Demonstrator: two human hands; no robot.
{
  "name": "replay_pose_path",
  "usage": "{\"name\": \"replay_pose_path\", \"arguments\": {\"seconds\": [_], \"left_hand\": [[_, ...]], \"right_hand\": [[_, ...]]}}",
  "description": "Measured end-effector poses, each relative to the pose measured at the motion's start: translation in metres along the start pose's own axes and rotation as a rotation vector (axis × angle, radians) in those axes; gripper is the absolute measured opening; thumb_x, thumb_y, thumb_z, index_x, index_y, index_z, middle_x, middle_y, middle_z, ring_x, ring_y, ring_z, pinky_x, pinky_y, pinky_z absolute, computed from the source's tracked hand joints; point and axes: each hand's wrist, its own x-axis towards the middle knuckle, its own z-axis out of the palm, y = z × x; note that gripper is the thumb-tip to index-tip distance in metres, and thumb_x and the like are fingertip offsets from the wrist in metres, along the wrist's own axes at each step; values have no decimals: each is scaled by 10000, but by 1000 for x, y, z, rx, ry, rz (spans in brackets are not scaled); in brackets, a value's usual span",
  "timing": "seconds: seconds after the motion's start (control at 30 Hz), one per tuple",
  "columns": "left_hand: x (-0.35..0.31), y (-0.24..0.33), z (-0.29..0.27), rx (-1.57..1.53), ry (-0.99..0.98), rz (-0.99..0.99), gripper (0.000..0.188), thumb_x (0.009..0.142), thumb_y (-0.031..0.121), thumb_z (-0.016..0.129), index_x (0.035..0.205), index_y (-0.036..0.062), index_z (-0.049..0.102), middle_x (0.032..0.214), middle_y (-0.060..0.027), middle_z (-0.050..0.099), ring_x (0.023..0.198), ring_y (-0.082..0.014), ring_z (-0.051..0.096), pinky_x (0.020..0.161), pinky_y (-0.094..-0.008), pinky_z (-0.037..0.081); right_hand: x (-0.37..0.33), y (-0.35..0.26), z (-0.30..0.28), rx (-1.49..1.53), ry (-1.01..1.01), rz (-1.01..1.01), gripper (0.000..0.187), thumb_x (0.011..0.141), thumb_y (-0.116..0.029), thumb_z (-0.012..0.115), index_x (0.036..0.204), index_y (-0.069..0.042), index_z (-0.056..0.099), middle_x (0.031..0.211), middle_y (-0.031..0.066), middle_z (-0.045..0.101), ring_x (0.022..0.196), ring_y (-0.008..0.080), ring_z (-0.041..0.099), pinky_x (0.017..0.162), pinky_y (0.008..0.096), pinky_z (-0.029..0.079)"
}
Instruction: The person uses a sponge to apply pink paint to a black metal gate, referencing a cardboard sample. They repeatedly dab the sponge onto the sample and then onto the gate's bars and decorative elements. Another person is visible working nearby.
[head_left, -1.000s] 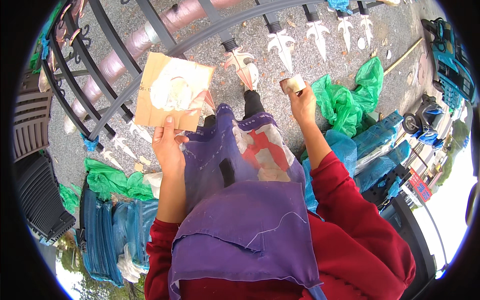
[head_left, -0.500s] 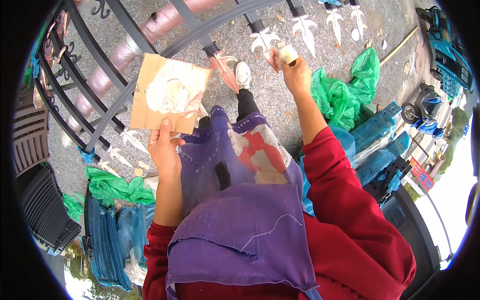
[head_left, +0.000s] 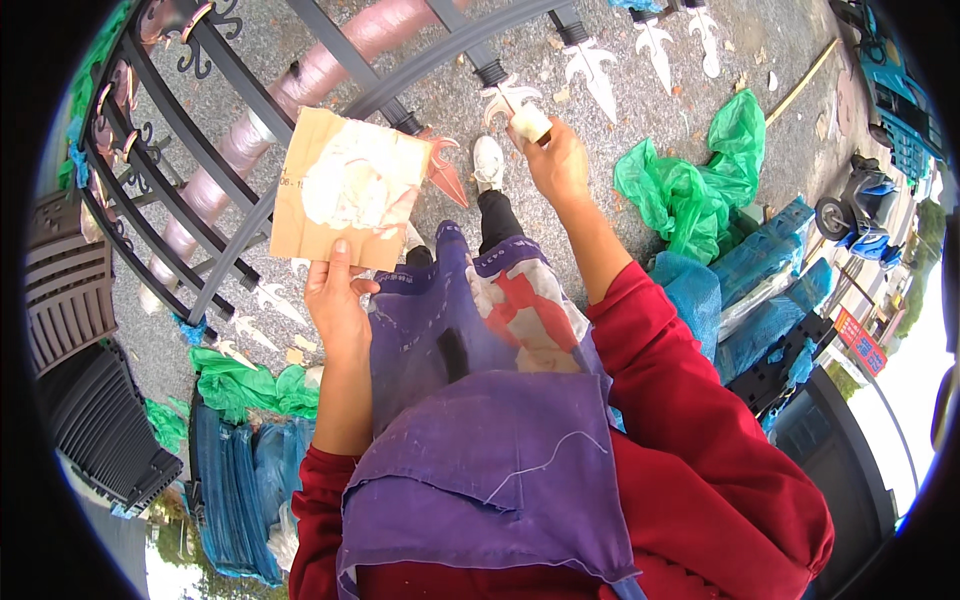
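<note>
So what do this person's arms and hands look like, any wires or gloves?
No wires show. The left sleeve and right sleeve are plain dark red, ending partway along the forearms. The left hand and right hand are bare, with no gloves or watch in view.

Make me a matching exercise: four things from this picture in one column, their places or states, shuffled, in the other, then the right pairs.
Things
1. Cardboard piece
2. Pale block
3. Apron
4. Pink-wrapped tube

Places or states
A. Purple, worn over a red top
B. Crossed by dark fence bars
C. In the left hand, with a pale smear on its face
D. In the fingers of the right hand, near a spear-shaped tip

Right pairs: 1-C, 2-D, 3-A, 4-B
</note>
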Motion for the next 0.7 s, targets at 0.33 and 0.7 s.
{"name": "replay_pose_path", "arguments": {"seconds": [0.33,0.7], "left_hand": [[-15,13,34,-11,12,18,221,913,208,622,1036,28,585,911,-55,663,686,-108,621,444,-209,454],[-27,12,82,-10,12,2,205,909,209,628,1012,38,584,892,-47,655,652,-95,594,446,-208,457]], "right_hand": [[6,9,3,3,109,-222,128,736,-75,627,860,-46,607,798,167,604,819,377,578,724,476,452],[97,48,-74,-22,163,-5,328,768,-310,724,840,-13,603,828,177,629,800,360,606,724,441,467]]}}
